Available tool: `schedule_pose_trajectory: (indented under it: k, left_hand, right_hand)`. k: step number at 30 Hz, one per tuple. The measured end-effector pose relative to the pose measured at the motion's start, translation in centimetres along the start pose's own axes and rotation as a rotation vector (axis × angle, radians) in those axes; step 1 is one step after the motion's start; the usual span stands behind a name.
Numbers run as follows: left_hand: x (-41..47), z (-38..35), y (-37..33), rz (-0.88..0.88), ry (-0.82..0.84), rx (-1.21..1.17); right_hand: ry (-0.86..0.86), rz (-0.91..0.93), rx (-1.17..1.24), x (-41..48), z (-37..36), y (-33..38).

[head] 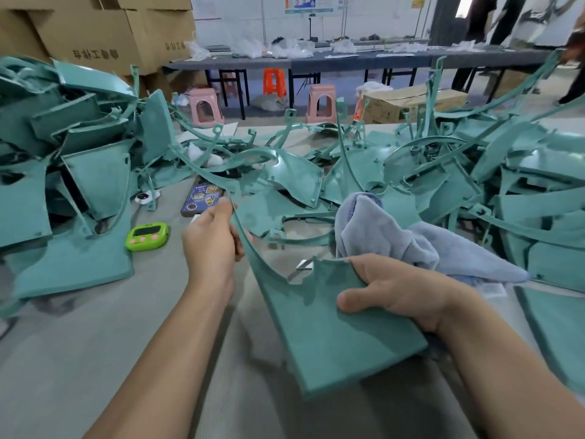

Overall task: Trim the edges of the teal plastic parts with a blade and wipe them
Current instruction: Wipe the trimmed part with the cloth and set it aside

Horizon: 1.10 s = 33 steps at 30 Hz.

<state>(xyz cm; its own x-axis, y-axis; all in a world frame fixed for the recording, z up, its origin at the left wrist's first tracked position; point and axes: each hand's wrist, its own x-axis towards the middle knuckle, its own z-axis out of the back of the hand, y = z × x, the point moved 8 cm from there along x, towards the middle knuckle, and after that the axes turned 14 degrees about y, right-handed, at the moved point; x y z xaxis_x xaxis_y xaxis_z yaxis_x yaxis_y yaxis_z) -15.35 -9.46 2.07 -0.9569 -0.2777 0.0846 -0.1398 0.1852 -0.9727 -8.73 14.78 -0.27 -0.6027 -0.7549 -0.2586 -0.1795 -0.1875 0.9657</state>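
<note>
We pinch the smooth teal plastic panel (pixel 332 327) with curved arm: left hand (pixel 210 245) on arm, right hand (pixel 395 289) gripping panel over fuzzy lavender cloth (pixel 395 236).

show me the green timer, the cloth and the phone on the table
green timer (pixel 146 231): head view, on its dark screen
cloth (pixel 376 229): head view, on its raised left fold
phone (pixel 202 198): head view, middle of its patterned back

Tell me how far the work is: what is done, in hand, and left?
Done: cannot tell; neither the left pile nor the right pile shows which parts are finished. In hand: the left hand and right hand hold one teal part, with the cloth at the right, so wiping seems the stage. Left: likely many parts.
</note>
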Motion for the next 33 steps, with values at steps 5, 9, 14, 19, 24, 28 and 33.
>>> schedule_pose_trajectory:
  k: [5,9,14,19,24,28,33]
  left_hand:
    - [-1.5,-2.2,1.0,-0.038,0.169,0.182]
    - [-2.9,-6.4,1.8,0.000,0.575,0.082]
    - [-2.5,-4.7,0.8,0.051,0.377,0.225]
    - [-6.2,-5.7,0.1,0.099,0.307,0.205]
    - [-12.6,-12.2,-1.4,0.142,0.848,0.169]
    - [-16.0,-15.7,-2.2,0.135,0.871,0.241]
    - [-20.1,-20.1,-3.5,0.082,0.856,0.389]
  right_hand:
    - [-0.227,0.060,0.057,1.2,0.5,0.0]
    - [-0.506,0.137,0.115,1.1,1.3,0.6]
    - [-0.545,0.156,-0.008,-0.5,-1.5,1.2]
    - [-0.582,0.175,0.035,-4.7,-3.0,0.5]
    - [-0.908,0.280,0.227,-11.3,-2.4,0.3]
    - [-1.055,0.329,0.319,-16.2,-3.3,-0.8]
    - [-1.234,0.391,0.409,-23.4,-4.8,-2.3]
